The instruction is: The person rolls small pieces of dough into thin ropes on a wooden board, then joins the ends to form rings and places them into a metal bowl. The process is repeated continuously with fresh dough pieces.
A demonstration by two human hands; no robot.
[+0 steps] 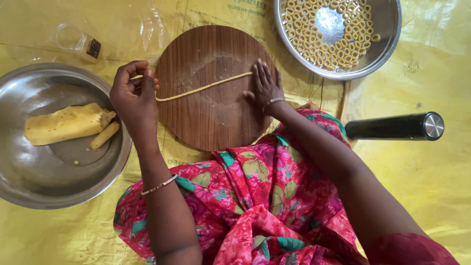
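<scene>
A thin yellow dough rope (203, 87) lies across a round wooden board (211, 122). My left hand (133, 95) pinches the rope's left end at the board's left edge, fingers curled around it. Flat on the board, my right hand (265, 86) presses its fingertips on the rope's right end. A wide steel bowl (29, 181) at the left holds a block of yellow dough (66, 123) and a short dough roll (104, 135). Another steel bowl (382, 29) at the top right holds several small dough rings (338, 29).
A yellow plastic sheet (422, 186) covers the floor. A black cylinder with a metal end (395, 126) lies at the right. A small clear jar (78, 41) lies at the top left. My lap in pink floral cloth (255, 196) fills the bottom middle.
</scene>
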